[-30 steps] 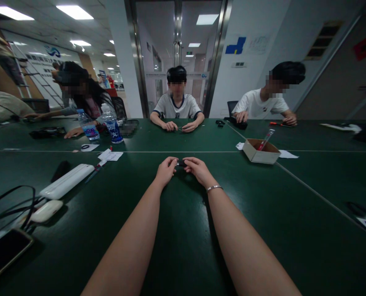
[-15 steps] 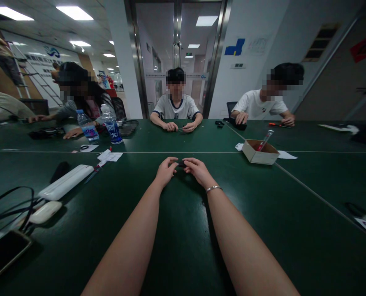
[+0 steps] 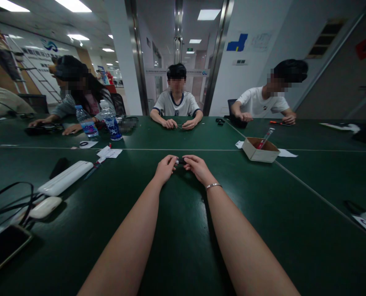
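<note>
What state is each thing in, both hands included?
Small black object with a silvery part: held between both hands.
Bare left hand: pinching its left end.
Bare right hand: pinching its right end.
Blue-capped clear plastic bottle: standing, capped.
Clear plastic bottle with blue label: standing.
Pale rectangular box: open on top.
Red and clear tube: leaning inside it.
Black gold-rimmed phone: screen dark.
White ceiling light: lit.
</note>
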